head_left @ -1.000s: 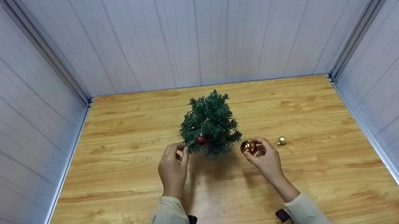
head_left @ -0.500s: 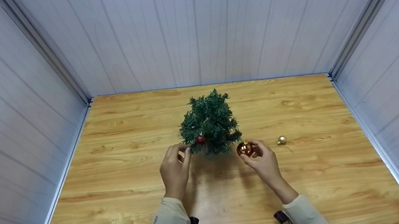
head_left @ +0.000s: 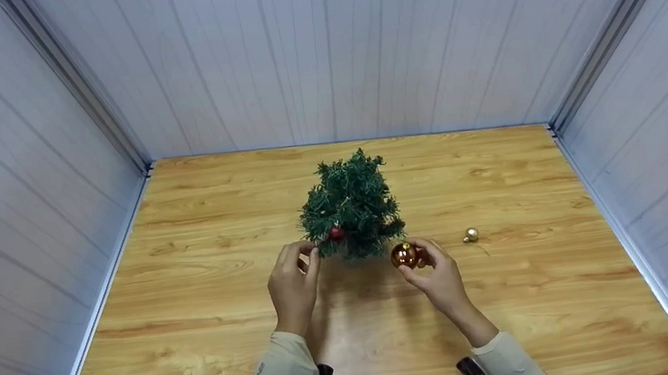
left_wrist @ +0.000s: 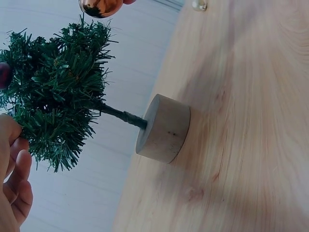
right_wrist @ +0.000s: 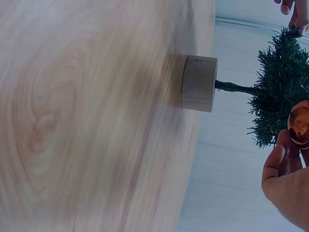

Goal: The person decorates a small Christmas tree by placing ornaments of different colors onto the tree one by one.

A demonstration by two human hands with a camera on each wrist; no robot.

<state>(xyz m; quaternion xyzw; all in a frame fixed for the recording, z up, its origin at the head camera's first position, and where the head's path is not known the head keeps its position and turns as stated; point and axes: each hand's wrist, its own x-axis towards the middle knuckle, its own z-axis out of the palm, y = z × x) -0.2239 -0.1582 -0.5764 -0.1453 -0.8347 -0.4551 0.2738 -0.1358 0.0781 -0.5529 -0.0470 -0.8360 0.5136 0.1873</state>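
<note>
Pale panelled walls (head_left: 327, 44) are enclosing a wood-grain surface (head_left: 157, 369), where a small artificial Christmas tree (head_left: 354, 201) is standing upright on a round wooden base (left_wrist: 166, 128). The right grip (head_left: 441, 274) is pinching a shiny copper-gold bauble (head_left: 404, 255) between thumb and fingers, beside the tree's lower right side; the views are leaving contact between them unclear. The left grip (head_left: 292, 285) is pinching the tree's lower left edge, near a red bauble (head_left: 336, 233). Probably light, rigid and slick, the copper-gold bauble is calling for a gentle hold around its middle. Wiry branches (left_wrist: 63, 77) are looking springy, so the trunk (left_wrist: 120, 114) or base is likely offering firmer purchase. One small pale-gold bauble (head_left: 471, 234) is lying to the right.
</note>
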